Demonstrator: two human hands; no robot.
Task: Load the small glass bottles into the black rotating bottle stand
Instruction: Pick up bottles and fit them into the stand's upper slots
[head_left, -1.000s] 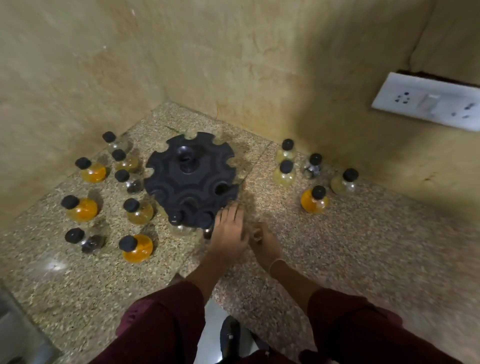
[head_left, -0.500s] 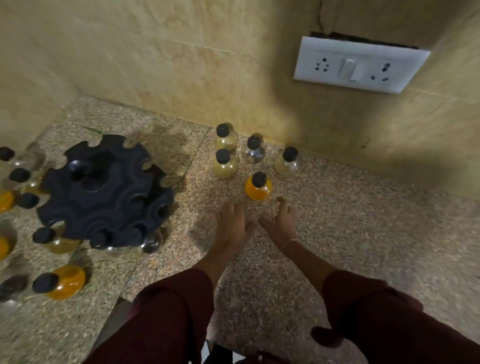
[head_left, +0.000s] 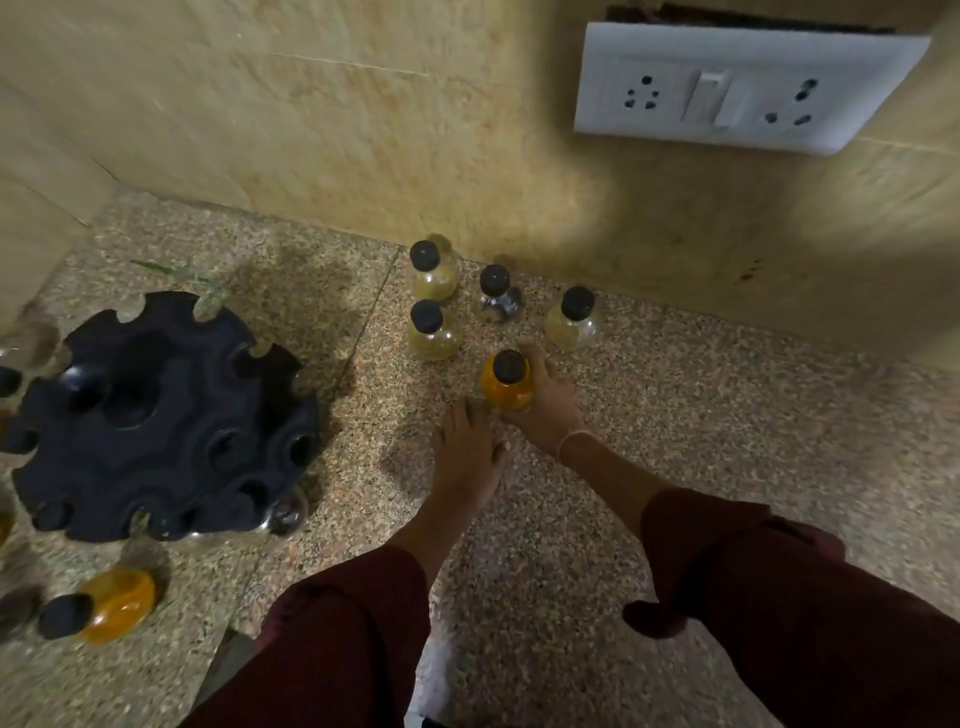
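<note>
An orange-filled glass bottle (head_left: 506, 392), black-capped, is gripped by the right hand (head_left: 545, 413), fingers curled round it, on the speckled granite counter (head_left: 727, 441), just before four paler bottles (head_left: 434, 338). The left hand (head_left: 467, 460) is laid flat beside it, fingers relaxed. At left, a clear bottle (head_left: 284, 512) is held in a rim notch of the round black stand (head_left: 156, 415).

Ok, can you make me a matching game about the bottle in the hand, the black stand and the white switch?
Things:
1 orange round glass bottle with black cap
2 black round plastic bottle stand
3 white plastic switch plate

Clues:
A fixed on the wall
B notches round its rim
C gripped by the right hand

Pairs: 1-C, 2-B, 3-A.
</note>
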